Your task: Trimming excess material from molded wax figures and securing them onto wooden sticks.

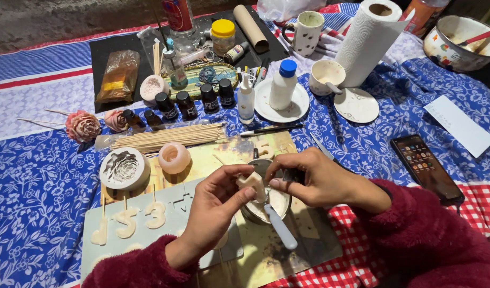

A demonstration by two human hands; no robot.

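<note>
Head view: two hands (pixel 266 189) pinch one wax piece (pixel 252 183) beside three number candles (pixel 128 221), five dark bottles (pixel 187 104).

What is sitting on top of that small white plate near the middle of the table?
On the small white plate a white bottle with a blue cap stands upright. The plate surface beneath the bottle's base is covered, so anything there cannot be seen.

A phone (pixel 427 168) lies right of the hands; a bundle of sticks (pixel 167 137) lies behind the round moulds (pixel 125 168), left of the bowl (pixel 266 205).
</note>
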